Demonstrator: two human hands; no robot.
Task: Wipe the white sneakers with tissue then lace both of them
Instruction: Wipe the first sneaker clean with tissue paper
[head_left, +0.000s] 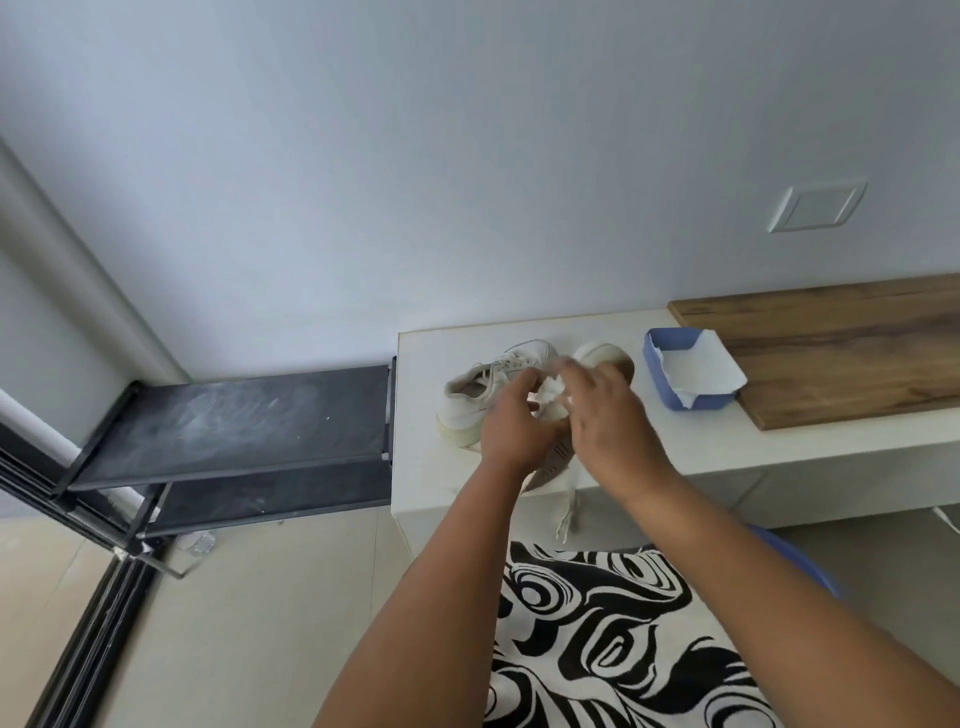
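Two white sneakers lie on a white counter (779, 441). The left sneaker (483, 389) rests on its side, sole toward me. The right sneaker (602, 358) is mostly hidden behind my hands, and its lace (566, 514) hangs over the counter's front edge. My left hand (511, 426) and my right hand (610, 415) meet over the right sneaker, both pinching a crumpled white tissue (550, 389) between them. My right hand is blurred.
A blue tray (662, 379) with a sheet of tissue (696, 371) stands to the right, against a wooden board (841, 353). A dusty black shoe rack (234, 421) stands left of the counter. A black-and-white patterned cloth (613, 639) covers my lap.
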